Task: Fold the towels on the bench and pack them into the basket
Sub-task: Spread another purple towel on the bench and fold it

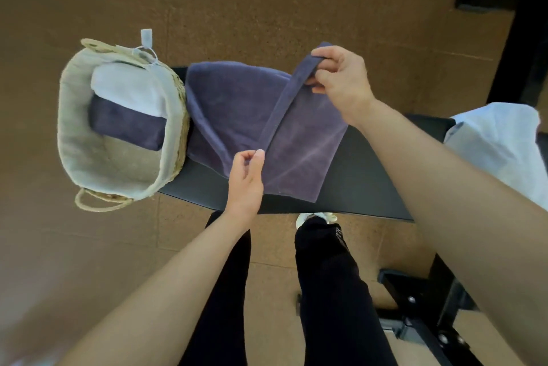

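Observation:
A purple towel (234, 110) lies spread over the black bench (364, 175), its left part against the basket. My right hand (341, 76) pinches the far corner of the towel's turned-over edge and holds it up. My left hand (247, 178) grips the near end of that same edge. A woven basket (178, 134) with a beige liner stands on the bench's left end. Inside it sit a folded purple towel (127, 128) and a folded white towel (130, 89). A white towel (498, 140) lies loose on the bench at the right.
My legs in black trousers (326, 291) stand right before the bench, with a white shoe (304, 218) under its edge. Black metal frames (421, 306) stand on the brown floor at lower right and upper right. A white tag (146, 37) hangs off the basket's far rim.

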### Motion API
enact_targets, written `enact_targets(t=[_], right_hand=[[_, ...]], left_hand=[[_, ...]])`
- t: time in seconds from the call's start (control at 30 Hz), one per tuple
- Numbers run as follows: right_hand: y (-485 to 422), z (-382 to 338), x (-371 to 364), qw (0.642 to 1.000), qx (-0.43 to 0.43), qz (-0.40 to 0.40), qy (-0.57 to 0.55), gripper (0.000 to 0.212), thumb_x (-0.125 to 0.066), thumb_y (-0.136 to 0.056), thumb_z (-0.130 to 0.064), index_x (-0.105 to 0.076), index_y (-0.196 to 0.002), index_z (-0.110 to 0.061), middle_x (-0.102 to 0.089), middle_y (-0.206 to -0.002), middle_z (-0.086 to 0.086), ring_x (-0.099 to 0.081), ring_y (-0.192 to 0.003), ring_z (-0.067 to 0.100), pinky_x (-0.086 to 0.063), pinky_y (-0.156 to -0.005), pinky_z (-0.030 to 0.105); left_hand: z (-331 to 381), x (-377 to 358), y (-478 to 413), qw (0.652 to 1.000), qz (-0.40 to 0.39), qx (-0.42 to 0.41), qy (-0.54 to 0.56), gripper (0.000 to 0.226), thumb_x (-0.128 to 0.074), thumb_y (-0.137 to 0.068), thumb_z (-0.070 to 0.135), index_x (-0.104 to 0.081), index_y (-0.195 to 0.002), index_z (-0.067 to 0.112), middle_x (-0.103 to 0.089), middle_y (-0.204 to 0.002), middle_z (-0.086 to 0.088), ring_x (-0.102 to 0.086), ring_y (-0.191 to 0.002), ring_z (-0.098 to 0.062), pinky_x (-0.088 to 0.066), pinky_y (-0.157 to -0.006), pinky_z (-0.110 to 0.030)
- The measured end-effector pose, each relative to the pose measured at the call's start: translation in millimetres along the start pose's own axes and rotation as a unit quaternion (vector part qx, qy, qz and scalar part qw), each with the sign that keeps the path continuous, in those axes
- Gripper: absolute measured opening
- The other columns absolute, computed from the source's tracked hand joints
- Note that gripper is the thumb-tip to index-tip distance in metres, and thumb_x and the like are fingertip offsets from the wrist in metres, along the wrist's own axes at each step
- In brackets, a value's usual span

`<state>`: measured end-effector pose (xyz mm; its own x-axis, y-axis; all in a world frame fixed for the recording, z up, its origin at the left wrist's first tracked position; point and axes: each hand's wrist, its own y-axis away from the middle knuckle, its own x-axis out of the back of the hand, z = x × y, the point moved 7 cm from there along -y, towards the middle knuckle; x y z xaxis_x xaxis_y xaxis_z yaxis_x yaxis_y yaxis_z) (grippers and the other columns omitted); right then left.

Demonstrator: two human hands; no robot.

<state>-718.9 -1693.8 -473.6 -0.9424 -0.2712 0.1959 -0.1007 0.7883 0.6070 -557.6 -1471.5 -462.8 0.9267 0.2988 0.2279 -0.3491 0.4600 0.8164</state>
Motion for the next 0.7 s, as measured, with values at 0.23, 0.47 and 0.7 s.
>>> enact_targets(t=[0.23,0.47,0.7], right_hand=[[-15,-34,-67,0.978,0.093,0.036,0.182,0.024,-0.062,-0.085,0.000,-0.069,-0.098,-0.019,-0.072,-0.080,-0.002,-0.071,-0.079,0.014,-0.058,-0.081,0.032],[-29,-54,-128,0.951,0.124,0.038,0.279,0.019,-0.062,-0.087,-0.009,-0.071,-0.096,-0.023,-0.064,-0.086,-0.011,-0.060,-0.084,0.007,-0.045,-0.078,0.019],[-50,-57,-179,0.960,0.113,-0.038,0.252,0.034,-0.064,-0.091,-0.011,-0.068,-0.123,-0.023,-0.068,-0.109,-0.008,-0.061,-0.091,0.006,-0.050,-0.092,0.020]], left_hand=[[-8,59,-28,0.997,0.068,-0.043,-0.010,0.029,-0.067,-0.095,0.032,-0.063,-0.085,0.006,-0.058,-0.074,0.000,-0.051,-0.071,-0.012,-0.045,-0.071,-0.033],[-25,95,-45,0.971,0.184,0.034,0.149,0.025,-0.062,-0.099,0.034,-0.068,-0.081,0.018,-0.063,-0.069,0.013,-0.057,-0.072,-0.009,-0.053,-0.078,-0.034],[-36,101,-69,0.910,0.224,0.094,0.335,0.039,-0.053,-0.106,0.025,-0.054,-0.144,0.018,-0.065,-0.120,0.015,-0.064,-0.112,-0.010,-0.049,-0.108,-0.040]])
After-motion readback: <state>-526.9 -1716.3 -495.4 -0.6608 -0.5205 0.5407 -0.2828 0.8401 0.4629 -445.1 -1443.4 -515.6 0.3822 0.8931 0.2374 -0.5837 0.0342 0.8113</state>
